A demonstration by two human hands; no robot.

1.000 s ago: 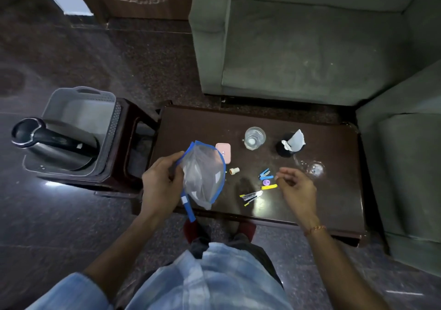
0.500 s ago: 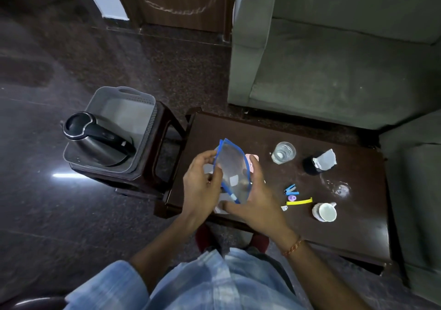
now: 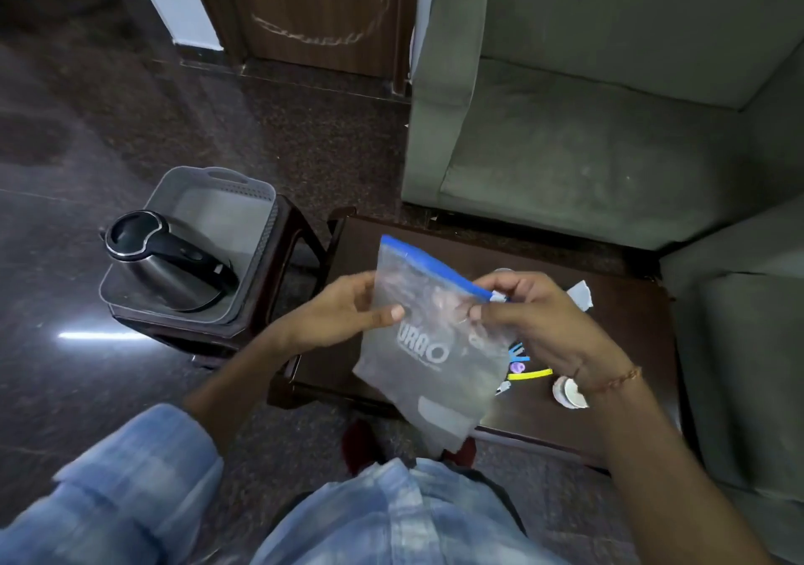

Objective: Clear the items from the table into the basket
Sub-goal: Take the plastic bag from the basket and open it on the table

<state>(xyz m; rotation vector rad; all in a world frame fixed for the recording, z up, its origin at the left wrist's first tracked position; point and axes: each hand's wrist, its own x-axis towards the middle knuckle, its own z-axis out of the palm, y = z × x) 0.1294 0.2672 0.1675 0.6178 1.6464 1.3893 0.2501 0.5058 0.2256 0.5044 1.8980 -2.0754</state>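
A clear zip bag with a blue seal strip hangs flat in front of me above the dark wooden table. My left hand pinches its left edge, thumb on the front. My right hand pinches the blue seal at its right end. The grey basket stands on a stool to the left and holds a steel kettle. Small coloured bits, a yellow strip, a white cup and crumpled paper lie on the table, partly hidden by the bag and my right hand.
A green sofa stands behind the table and another green seat on its right. The dark stool under the basket touches the table's left end. Dark polished floor spreads to the left; a wooden door is at the back.
My right hand left the table and took hold of the bag's seal. The bag has been turned flat and lifted higher between both hands. My view shifted left and closer.
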